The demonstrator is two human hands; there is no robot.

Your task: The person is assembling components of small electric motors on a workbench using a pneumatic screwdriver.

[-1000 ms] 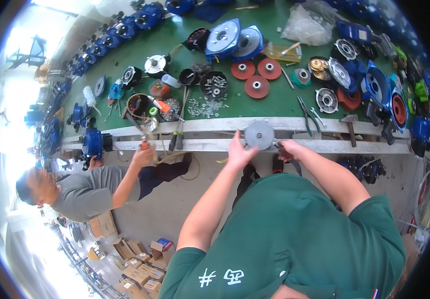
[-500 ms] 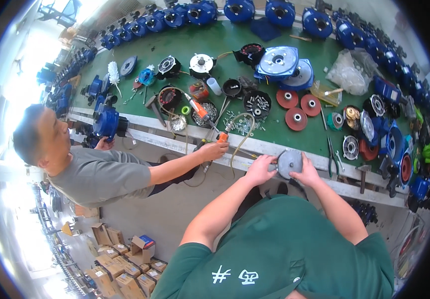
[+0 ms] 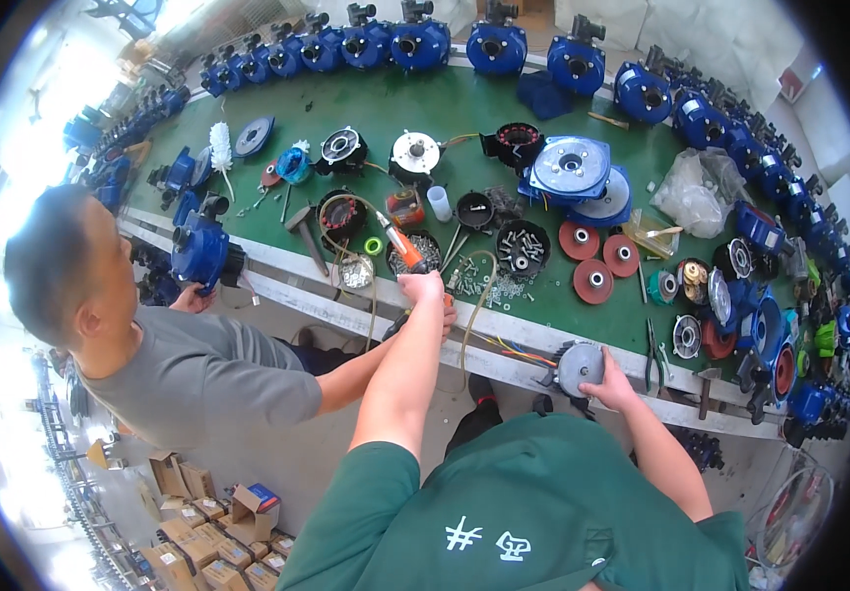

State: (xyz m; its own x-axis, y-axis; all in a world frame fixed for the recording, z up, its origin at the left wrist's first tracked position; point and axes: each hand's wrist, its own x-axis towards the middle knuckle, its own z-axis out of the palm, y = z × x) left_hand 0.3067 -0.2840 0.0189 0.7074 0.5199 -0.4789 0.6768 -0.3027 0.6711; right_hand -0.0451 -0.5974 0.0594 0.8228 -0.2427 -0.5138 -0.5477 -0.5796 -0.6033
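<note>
Grey motor (image 3: 581, 370) sits at the front edge of the green bench (image 3: 395, 103), over the pale rails (image 3: 533, 331), disc face up. Coloured wires (image 3: 521, 353) run off its left side.

Right hand (image 3: 614, 384): clamped on the motor's right edge, thumb on the near part of the disc face, other fingers round the far right side, partly covered by the motor.

Left hand (image 3: 421, 287): well left of the motor and farther up the bench, arm stretched out. Fingers bunched at the near end of an orange driver (image 3: 400, 242). Can't tell if they're closed round it or just touching; the fingertips don't show.

Co-worker's hand (image 3: 448, 312) sits right behind it, left of the motor, on something orange. The two hands overlap in view; contact unclear, and most of that orange piece is covered. Co-worker's other hand (image 3: 192, 298) is far left of the motor, at the underside of a blue pump (image 3: 202, 248), grip hard to make out.

Around the motor: hose (image 3: 493, 286) loops to its left, black bowl of screws (image 3: 523, 249) up and left, three red discs (image 3: 594, 282) beyond it, pliers (image 3: 651, 353) just right.

Motor underside hidden; can't tell if it rests on the rail. Far left of it washes out in glare; far right, bench clutter blurs toward the dark rim.
</note>
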